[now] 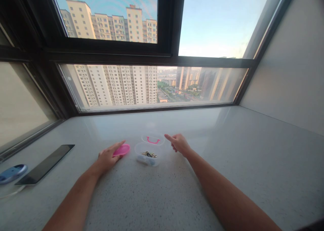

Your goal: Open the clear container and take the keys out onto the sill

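My left hand [108,155] lies on the stone windowsill with its fingers stretched over a pink oval lid [122,150], touching it. To the right of the lid stands a small clear plastic container [147,154] holding several small dark and metallic items. Behind it lies a clear lid with a pink handle [153,140]. My right hand [178,143] hovers just right of that clear lid, index finger pointing left toward it, the other fingers curled; it holds nothing I can make out.
A dark tablet [45,164] lies at the left of the windowsill [227,163], with a blue oval object [11,173] and a thin white cable beside it. Windows run along the back and left; a plain wall rises at the right.
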The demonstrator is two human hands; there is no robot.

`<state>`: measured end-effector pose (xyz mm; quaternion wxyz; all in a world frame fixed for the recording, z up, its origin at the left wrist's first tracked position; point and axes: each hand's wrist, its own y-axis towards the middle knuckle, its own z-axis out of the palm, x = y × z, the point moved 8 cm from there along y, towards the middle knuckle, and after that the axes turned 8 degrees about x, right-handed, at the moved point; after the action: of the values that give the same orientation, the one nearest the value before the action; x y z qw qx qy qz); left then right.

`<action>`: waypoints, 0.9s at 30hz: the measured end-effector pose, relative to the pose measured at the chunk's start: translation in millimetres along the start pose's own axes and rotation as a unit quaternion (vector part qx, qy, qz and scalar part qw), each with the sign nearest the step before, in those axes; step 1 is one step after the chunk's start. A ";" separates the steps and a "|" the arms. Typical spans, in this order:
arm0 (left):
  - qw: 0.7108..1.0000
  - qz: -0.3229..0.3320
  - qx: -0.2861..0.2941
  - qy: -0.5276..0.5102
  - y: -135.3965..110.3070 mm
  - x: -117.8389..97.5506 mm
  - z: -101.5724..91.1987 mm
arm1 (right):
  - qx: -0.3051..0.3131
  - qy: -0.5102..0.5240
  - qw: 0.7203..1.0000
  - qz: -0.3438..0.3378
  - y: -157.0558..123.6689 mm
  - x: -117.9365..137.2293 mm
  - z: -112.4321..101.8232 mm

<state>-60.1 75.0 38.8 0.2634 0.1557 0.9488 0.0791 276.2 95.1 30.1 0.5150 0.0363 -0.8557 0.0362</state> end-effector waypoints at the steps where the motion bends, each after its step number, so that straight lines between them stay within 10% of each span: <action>1: 0.999 -0.016 0.044 0.026 0.9 0.9 7.0 | 0.034 0.011 0.999 0.029 0.4 -4.8 6.3; 4: 0.986 -0.050 0.135 0.087 1.7 1.3 19.5 | 0.126 0.015 0.988 0.091 -2.3 -12.7 26.3; 14: 0.986 -0.021 0.119 0.114 -1.2 -14.9 19.1 | 0.236 0.083 0.966 0.066 -11.7 -8.6 56.8; 21: 0.979 0.191 0.031 0.067 -12.0 -94.7 11.4 | 0.218 0.103 0.970 0.025 -13.2 4.6 57.1; 27: 0.967 0.241 0.025 0.084 -14.8 -126.1 28.7 | 0.223 0.117 0.967 -0.037 -13.8 13.2 57.4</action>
<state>53.8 20.6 70.9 0.1522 0.3790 0.9037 0.1287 221.0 75.4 15.3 0.5912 0.1772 -0.7579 0.2111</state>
